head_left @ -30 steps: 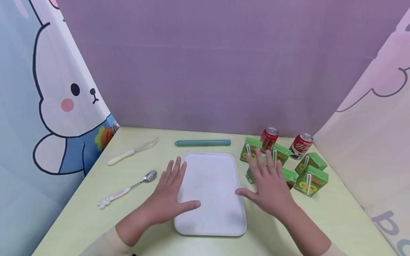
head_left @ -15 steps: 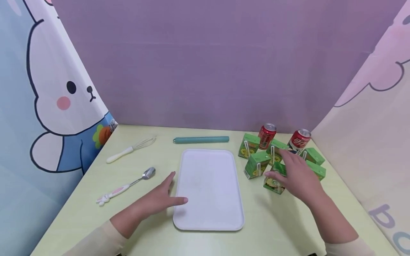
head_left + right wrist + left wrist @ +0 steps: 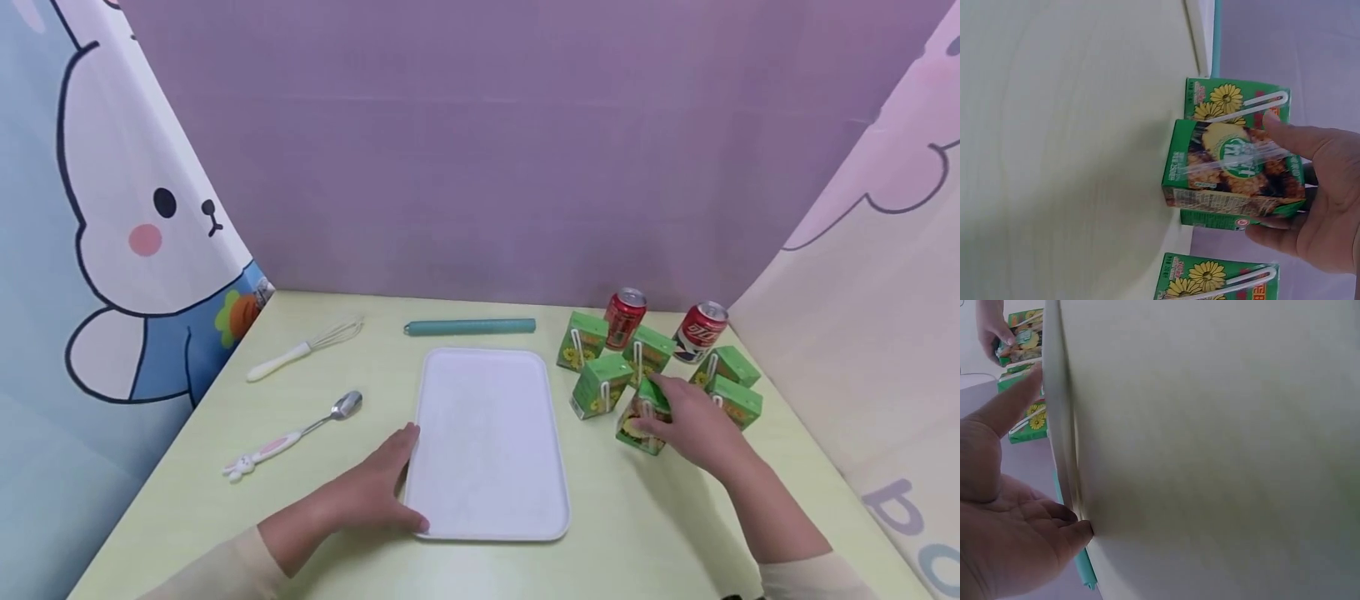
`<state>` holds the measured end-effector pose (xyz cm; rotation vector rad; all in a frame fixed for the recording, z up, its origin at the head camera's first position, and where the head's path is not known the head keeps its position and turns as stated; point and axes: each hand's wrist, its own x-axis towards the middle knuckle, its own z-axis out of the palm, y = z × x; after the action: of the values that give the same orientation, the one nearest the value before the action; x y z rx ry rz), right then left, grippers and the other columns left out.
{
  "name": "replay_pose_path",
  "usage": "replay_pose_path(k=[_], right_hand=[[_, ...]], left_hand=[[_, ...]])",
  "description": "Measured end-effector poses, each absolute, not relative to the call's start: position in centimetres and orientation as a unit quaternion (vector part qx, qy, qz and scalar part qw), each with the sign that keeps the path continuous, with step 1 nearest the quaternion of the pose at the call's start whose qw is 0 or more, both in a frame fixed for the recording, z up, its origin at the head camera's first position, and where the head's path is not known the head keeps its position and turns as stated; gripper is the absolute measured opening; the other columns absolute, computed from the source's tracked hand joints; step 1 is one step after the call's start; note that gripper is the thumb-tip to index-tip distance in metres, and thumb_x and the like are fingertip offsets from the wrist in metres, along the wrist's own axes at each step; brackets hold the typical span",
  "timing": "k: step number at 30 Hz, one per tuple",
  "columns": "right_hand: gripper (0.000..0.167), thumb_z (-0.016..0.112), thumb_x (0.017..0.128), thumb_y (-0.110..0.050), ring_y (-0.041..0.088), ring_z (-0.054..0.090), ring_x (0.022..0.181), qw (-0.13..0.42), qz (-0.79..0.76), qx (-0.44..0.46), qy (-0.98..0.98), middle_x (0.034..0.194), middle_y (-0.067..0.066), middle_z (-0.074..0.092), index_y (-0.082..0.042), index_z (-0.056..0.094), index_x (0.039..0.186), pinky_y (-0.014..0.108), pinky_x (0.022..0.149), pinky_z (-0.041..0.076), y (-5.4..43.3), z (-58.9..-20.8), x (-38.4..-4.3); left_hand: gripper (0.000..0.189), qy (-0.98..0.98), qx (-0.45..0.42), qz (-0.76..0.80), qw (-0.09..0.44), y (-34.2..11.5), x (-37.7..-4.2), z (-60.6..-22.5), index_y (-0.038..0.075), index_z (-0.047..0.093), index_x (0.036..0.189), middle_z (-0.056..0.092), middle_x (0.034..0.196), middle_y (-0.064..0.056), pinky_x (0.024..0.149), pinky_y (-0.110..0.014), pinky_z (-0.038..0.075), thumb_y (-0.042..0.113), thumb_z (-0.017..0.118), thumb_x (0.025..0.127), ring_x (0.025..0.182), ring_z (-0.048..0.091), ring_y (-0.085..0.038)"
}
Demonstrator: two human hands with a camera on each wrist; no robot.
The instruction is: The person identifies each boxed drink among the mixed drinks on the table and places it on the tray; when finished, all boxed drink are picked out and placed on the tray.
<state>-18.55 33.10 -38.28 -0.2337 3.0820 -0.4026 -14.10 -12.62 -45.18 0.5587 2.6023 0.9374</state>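
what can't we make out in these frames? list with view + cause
- Right hand: some fingers hidden behind the held carton, right wrist view.
- Small print on the held carton's narrow side: too small and blurred, right wrist view.
- Bottom carton: cut off by the lower edge, right wrist view.
- Tray underside: hidden by the tray itself, head view.
- Right can: fine lettering too small, head view.

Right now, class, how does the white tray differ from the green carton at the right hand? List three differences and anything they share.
Look: the tray is plain white; the carton is green with printed pictures.
Shape: the tray is broad and shallow with rounded corners; the carton is a smaller, deeper box.
Contact: the left hand touches the tray's edge; the right hand grips the carton.
Shared: both are roughly rectangular.
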Motion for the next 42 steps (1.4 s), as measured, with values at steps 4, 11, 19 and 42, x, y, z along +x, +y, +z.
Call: replay_pose_path(k=[4,11,19,42], right_hand=[[0.074,0.07,0.089,-0.041,0.048,0.053,0.116,-0.001,-0.125,-0.073,0.989,0.133,0.029,0.054,0.003,0.044,0.142,0.062,0.086,0.048,33.5,-38.4,-18.7],[0.072,0.072,0.087,-0.042,0.033,0.06,0.098,-0.01,-0.115,-0.086,0.989,0.125,0.024,0.06,0.002,0.048,0.139,0.045,0.07,0.05,33.2,-37.8,-18.3],[0.074,0.067,0.087,-0.055,0.039,0.06,0.112,-0.014,-0.124,-0.111,0.986,0.134,0.02,0.058,-0.006,0.051,0.14,0.055,0.083,0.051,30.3,-34.7,-17.3],[0.061,0.068,0.09,-0.043,0.026,0.057,0.12,-0.014,-0.171,-0.247,0.954,0.137,0.005,0.056,-0.019,0.05,0.144,0.048,0.097,0.05,15.9,-35.2,-25.2]], left_hand=[[0.131,0.916,0.198,0.309,0.162,-12.6,-14.0,-44.8,-0.003,0.014,0.155,0.015,0.162,-0.022,0.12,-0.054,0.019,0.057,0.086,0.063,0.151,0.011,-0.037],[0.135,0.918,0.196,0.291,0.185,-12.5,-13.7,-44.2,-0.005,0.015,0.154,0.014,0.161,-0.025,0.119,-0.054,0.021,0.058,0.087,0.06,0.151,0.012,-0.038],[0.134,0.926,0.191,0.273,0.176,-12.6,-13.8,-44.5,-0.002,0.016,0.155,0.016,0.162,-0.023,0.119,-0.052,0.023,0.06,0.086,0.059,0.151,0.013,-0.035],[0.134,0.931,0.192,0.263,0.165,-12.6,-13.6,-44.3,-0.002,0.019,0.155,0.018,0.161,-0.024,0.118,-0.052,0.026,0.062,0.086,0.058,0.15,0.016,-0.036]])
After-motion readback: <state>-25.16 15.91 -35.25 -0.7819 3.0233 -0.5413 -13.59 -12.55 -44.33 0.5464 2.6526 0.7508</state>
